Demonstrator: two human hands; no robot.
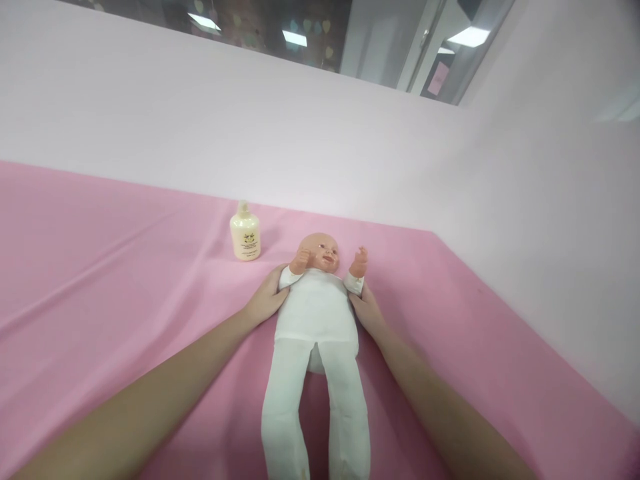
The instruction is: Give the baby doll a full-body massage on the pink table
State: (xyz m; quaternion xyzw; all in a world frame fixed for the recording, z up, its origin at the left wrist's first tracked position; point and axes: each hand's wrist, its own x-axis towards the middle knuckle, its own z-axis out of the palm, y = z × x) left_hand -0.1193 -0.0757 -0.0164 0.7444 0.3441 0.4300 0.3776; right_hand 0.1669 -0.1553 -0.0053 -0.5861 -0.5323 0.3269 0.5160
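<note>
A baby doll (316, 310) with a white cloth body lies on its back, head away from me and legs toward me. Its forearms point up, and the bare plastic hands rise beside the head. My left hand (271, 293) is closed round the doll's arm on the left side, thumb near the torso. On the right side, my right hand (367, 307) grips the other arm, with its thumb against the white sleeve. The fingers of both hands are partly hidden behind the doll's arms and body.
A cream-coloured pump bottle (245, 237) with a printed label stands left of the doll's head. Pink cloth (150, 267) with some creases covers the table. White walls (250, 127) rise behind and at the right, with a window (300, 33) at the top.
</note>
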